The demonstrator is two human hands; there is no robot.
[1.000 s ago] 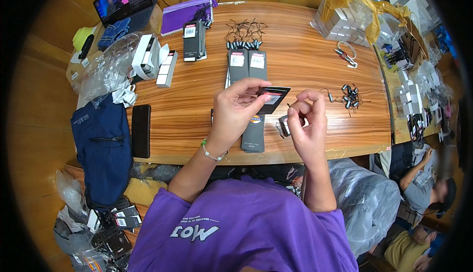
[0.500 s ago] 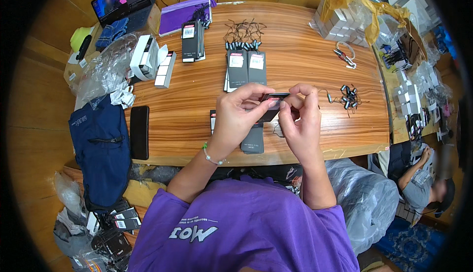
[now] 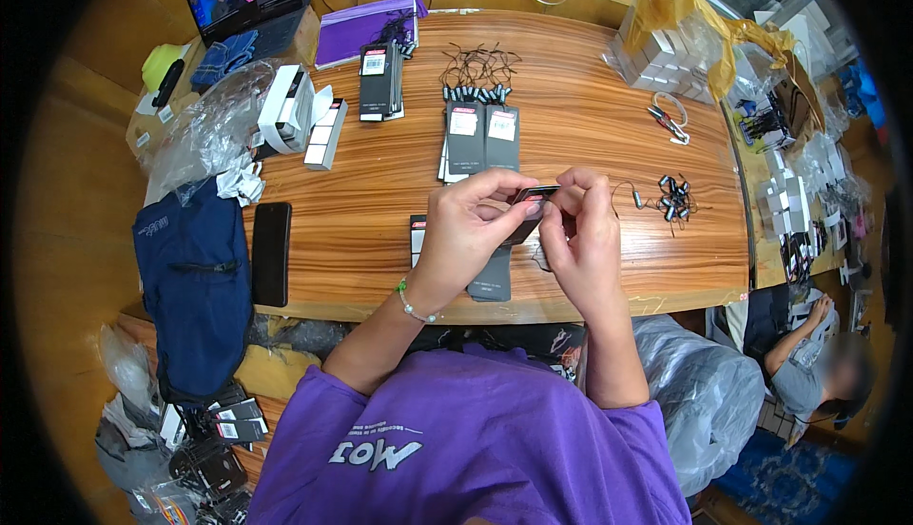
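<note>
My left hand (image 3: 464,230) pinches a dark hang tag (image 3: 523,230) between thumb and fingers, held tilted above the table. Closed at the tag's upper right edge is my right hand (image 3: 585,244), its fingertips together; a thin cord hangs near them, though its path at the tag is hidden. Below my hands lie grey tags (image 3: 490,282), partly covered by my left hand. Farther off, two side-by-side stacks of grey tags (image 3: 466,152) have black cords with small cylindrical toggles (image 3: 475,94) at their top. To the right sits a loose pile of corded toggles (image 3: 676,200).
At the left are a black phone (image 3: 272,254), a navy bag (image 3: 195,287) and clear plastic wrap (image 3: 204,126). Another tag stack (image 3: 380,87) stands near a purple pouch (image 3: 357,35). White boxes (image 3: 656,54) and pliers (image 3: 669,121) are at far right; a person (image 3: 808,363) sits beyond.
The tag has tilted a little between my hands, and my fingers have shifted slightly at its upper edge. The whole view has moved slightly; the table items stay in place.
</note>
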